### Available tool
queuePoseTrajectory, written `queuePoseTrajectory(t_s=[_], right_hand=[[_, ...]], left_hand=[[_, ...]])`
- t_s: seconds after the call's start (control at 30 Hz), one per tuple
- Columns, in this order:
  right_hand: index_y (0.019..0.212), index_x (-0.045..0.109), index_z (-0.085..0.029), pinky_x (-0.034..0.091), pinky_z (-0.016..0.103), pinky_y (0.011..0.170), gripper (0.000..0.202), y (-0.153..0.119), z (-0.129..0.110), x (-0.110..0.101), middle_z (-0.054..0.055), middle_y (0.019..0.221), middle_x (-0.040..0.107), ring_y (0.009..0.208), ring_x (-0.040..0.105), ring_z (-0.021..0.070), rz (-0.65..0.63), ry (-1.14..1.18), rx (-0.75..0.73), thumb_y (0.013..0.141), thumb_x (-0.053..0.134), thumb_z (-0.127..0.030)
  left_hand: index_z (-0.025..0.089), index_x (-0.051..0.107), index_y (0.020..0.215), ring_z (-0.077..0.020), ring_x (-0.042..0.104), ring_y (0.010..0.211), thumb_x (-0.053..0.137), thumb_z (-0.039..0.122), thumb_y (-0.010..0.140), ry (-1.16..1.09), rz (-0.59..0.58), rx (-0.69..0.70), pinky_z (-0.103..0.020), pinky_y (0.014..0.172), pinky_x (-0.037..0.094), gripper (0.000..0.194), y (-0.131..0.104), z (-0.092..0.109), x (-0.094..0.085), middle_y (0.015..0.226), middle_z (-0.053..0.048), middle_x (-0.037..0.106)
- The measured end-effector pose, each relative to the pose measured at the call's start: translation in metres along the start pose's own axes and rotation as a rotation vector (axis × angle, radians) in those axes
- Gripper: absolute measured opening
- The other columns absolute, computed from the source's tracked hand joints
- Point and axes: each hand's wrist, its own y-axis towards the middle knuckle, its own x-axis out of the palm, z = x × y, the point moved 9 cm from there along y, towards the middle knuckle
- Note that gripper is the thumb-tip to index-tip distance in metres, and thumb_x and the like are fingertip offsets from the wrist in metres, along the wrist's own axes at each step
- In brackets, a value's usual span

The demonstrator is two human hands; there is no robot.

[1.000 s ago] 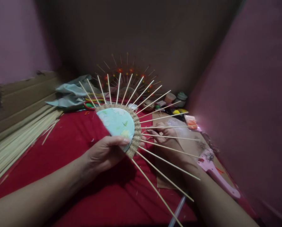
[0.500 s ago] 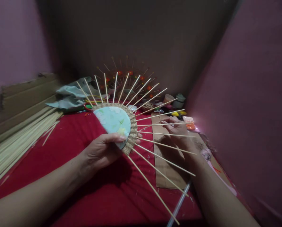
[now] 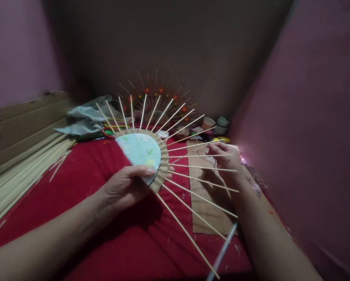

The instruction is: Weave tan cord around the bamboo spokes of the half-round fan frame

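Note:
My left hand (image 3: 134,181) grips a half-round woven fan (image 3: 164,156), thumb on its pale blue floral cloth (image 3: 141,148) and fingers behind. Thin wooden sticks (image 3: 197,166) radiate from the braided rim, spread from upper left to lower right. My right hand (image 3: 226,156) is at the right, beside the stick tips, its thumb and fingers pinched together. A thin twine strand (image 3: 189,153) runs from the rim toward those fingertips; its end is hard to see.
A bundle of long sticks (image 3: 28,168) lies left, by folded cardboard (image 3: 31,125), grey cloth (image 3: 87,119) and red-handled scissors (image 3: 107,132). Behind stands a flower-decorated stick piece (image 3: 160,91). A cardboard sheet (image 3: 206,210), a clear rod (image 3: 222,251) and small jars (image 3: 222,125) are right.
My right hand has shifted slightly up and right, drawing its fingers closer together near the upper stick tips. The left hand and the fan stay nearly still.

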Motion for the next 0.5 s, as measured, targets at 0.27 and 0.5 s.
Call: queuePoseTrajectory(t_s=[0.27, 0.5], right_hand=[[0.065, 0.061, -0.017, 0.044, 0.021, 0.05, 0.02, 0.0017, 0.0032, 0.0009, -0.005, 0.053, 0.054, 0.048, 0.051, 0.0069, -0.005, 0.207, 0.021, 0.06, 0.075, -0.03], [0.064, 0.058, -0.016, 0.025, 0.015, 0.033, 0.017, 0.0005, 0.0029, 0.0002, -0.006, 0.043, 0.05, 0.035, 0.039, 0.0035, -0.008, 0.332, 0.119, 0.06, 0.073, -0.023]], left_hand=[[0.01, 0.061, 0.096, -0.0213, 0.066, 0.066, 0.047, -0.008, 0.062, -0.046, 0.069, 0.062, -0.032, 0.065, 0.058, 0.041, 0.0005, 0.0075, 0.0012, 0.077, -0.011, 0.069], [0.009, 0.061, 0.087, -0.0216, 0.066, 0.064, 0.046, -0.009, 0.061, -0.036, 0.097, 0.066, -0.032, 0.062, 0.058, 0.034, 0.0003, 0.008, 0.0003, 0.075, -0.012, 0.068]])
